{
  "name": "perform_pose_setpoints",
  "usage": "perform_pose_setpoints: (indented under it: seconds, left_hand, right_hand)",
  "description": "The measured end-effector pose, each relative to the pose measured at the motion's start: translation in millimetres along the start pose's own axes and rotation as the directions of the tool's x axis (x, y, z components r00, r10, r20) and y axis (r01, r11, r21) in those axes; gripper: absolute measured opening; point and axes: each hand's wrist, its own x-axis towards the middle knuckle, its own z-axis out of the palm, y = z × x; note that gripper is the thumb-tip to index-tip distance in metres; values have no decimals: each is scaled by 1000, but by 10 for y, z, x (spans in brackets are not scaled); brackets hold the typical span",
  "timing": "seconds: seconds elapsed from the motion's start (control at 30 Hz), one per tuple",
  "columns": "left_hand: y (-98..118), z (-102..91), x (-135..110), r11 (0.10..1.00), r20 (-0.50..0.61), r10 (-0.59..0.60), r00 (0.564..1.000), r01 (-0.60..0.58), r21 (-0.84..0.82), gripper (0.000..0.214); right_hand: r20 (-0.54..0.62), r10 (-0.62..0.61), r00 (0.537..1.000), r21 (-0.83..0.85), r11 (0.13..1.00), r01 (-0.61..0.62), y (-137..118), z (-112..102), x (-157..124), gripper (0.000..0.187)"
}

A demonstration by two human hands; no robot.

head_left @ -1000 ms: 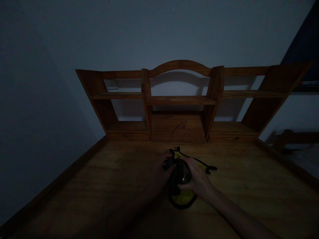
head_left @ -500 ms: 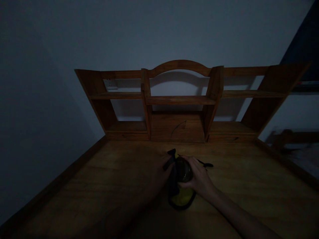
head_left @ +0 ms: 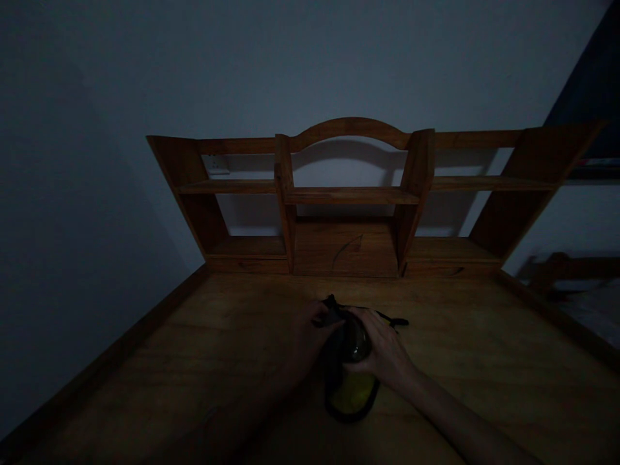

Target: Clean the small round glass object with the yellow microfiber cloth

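Note:
A small black and yellow item that looks like a fabric pouch (head_left: 349, 395) lies on the wooden desk in front of me; its exact kind is hard to tell in the dim light. Against it is a dark, rounded, shiny object (head_left: 357, 342), and my right hand (head_left: 385, 345) curls around its right side, fingers above and thumb below. My left hand (head_left: 312, 332) pinches a dark flap (head_left: 332, 315) at the pouch's upper left. A thin black cord with a flat end (head_left: 400, 321) stretches out to the right behind my right hand. Shadow hides much of the left fingers.
A wooden shelf unit (head_left: 346, 195) with several compartments and small drawers stands at the back of the desk (head_left: 232, 336). Raised wooden edges run along both desk sides. A wall socket (head_left: 216, 165) shows behind the upper left shelf.
My left hand has come up onto the dark flap, which has folded down and inward. The pouch has shifted slightly toward me, and the right hand has moved a little left with the shiny object.

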Motion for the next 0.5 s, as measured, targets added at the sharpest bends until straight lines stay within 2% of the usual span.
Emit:
perform_pose_setpoints:
  seconds: [0.13, 0.23, 0.33, 0.43, 0.5]
  left_hand:
    - [34, -47, -18, 999, 27, -22, 999, 23, -48, 14]
    - [94, -88, -56, 994, 44, 57, 997, -53, -93, 22]
    - [197, -123, -119, 987, 59, 161, 985, -159, -36, 26]
    - [279, -145, -166, 988, 127, 147, 981, -153, 34, 27]
    - [280, -147, -168, 982, 113, 181, 977, -187, 43, 27]
  right_hand:
    - [-5, 14, 1000, 17, 1000, -13, 9, -21, 20, 84]
    - [-34, 41, 999, 38, 999, -40, 31, -40, 26, 84]
    - [-58, 95, 994, 57, 994, -92, 68, -52, 19, 84]
    - [-72, 150, 986, 67, 987, -145, 85, -55, 14, 83]
    - [-85, 166, 983, 70, 985, -160, 76, -54, 14, 81]
